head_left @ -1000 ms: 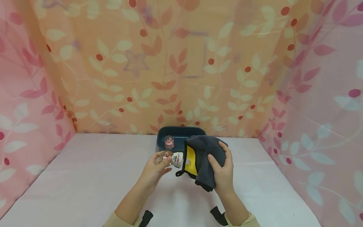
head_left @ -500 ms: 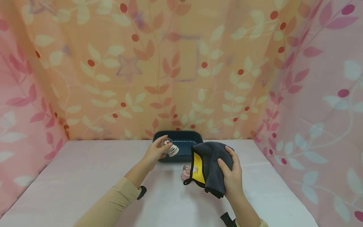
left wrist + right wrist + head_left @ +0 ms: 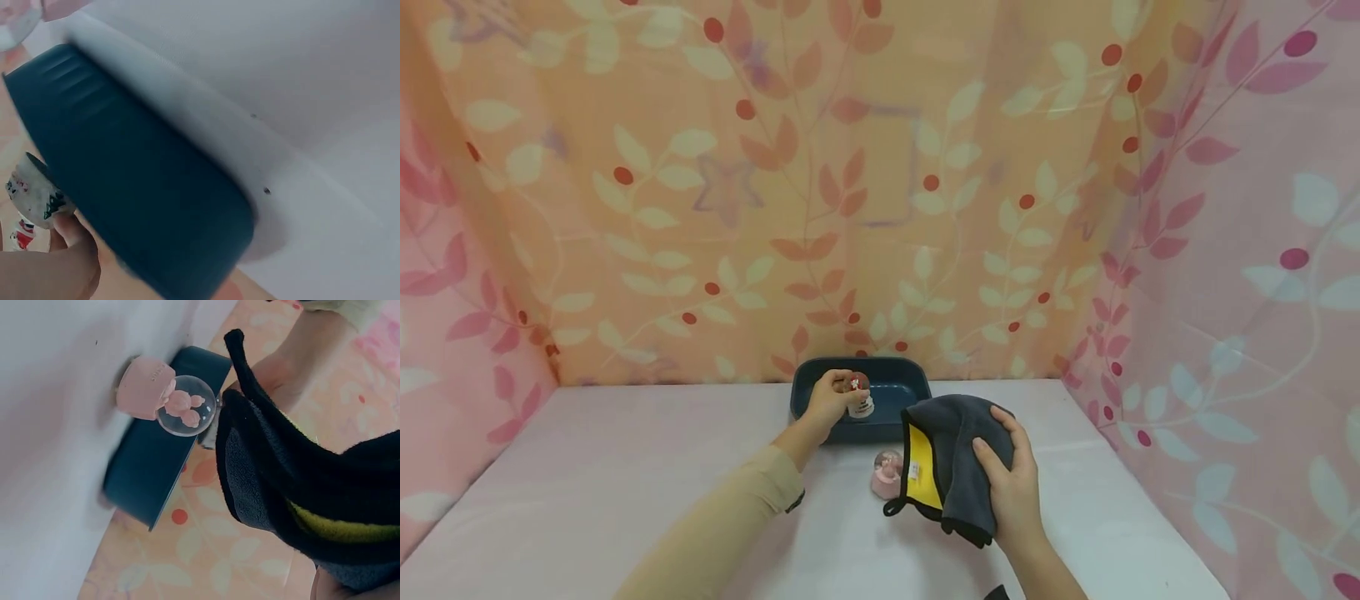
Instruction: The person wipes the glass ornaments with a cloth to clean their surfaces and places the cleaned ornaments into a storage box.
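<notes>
My left hand [image 3: 827, 408] pinches a small snow globe [image 3: 861, 409] with a white printed base and a red-and-white figure inside. It holds the globe upright over the left part of a dark blue tray [image 3: 872, 432]. In the left wrist view the globe's white base [image 3: 39, 197] shows beyond the tray wall. My right hand [image 3: 1017, 483] grips a folded grey cloth [image 3: 962, 454] with a yellow inner side, black edging and a loop. Beside the cloth, a pink snow globe [image 3: 887, 477] stands on the table; in the right wrist view its pink base [image 3: 144, 387] is clear.
The white table [image 3: 662, 483] runs back to an orange leaf-patterned curtain [image 3: 760, 208]. A pink curtain [image 3: 1225, 275] closes the right side, and another pink curtain [image 3: 460, 317] the left. The tray stands near the table's back edge.
My left hand has carried the white-based globe from beside the cloth to over the tray. A pinkish globe seen earlier inside the tray is hidden now. The right hand keeps the cloth.
</notes>
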Action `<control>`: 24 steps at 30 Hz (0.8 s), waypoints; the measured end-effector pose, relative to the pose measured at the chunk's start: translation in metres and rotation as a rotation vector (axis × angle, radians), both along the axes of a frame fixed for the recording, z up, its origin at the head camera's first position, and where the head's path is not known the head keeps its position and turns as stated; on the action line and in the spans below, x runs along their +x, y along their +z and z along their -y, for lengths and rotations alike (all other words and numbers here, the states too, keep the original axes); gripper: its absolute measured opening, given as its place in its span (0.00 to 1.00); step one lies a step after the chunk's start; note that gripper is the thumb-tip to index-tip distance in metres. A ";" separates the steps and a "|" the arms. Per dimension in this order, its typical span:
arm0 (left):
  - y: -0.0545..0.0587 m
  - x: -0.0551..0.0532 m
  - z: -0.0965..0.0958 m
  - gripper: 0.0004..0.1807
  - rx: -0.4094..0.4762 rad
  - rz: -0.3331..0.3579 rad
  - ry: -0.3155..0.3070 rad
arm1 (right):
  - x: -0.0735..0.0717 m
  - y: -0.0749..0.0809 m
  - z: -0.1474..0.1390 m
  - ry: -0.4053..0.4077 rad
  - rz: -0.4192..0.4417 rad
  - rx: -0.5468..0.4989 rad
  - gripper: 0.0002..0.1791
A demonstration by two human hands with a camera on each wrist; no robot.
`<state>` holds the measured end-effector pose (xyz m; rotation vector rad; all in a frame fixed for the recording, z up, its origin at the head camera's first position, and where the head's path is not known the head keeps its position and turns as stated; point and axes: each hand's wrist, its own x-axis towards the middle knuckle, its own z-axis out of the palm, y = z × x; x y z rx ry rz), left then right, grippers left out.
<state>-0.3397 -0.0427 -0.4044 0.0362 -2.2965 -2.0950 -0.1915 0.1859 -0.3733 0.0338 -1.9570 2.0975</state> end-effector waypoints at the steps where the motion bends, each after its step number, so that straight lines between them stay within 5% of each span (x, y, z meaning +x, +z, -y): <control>1: -0.002 -0.002 -0.003 0.26 0.006 0.001 0.001 | 0.000 -0.001 -0.001 -0.003 0.005 -0.002 0.25; 13: -0.019 -0.025 -0.016 0.30 -0.076 0.077 0.001 | 0.001 -0.004 -0.004 -0.013 0.027 -0.005 0.26; 24: -0.030 -0.048 -0.023 0.30 -0.228 0.062 0.013 | -0.006 -0.007 -0.009 -0.036 0.040 0.015 0.25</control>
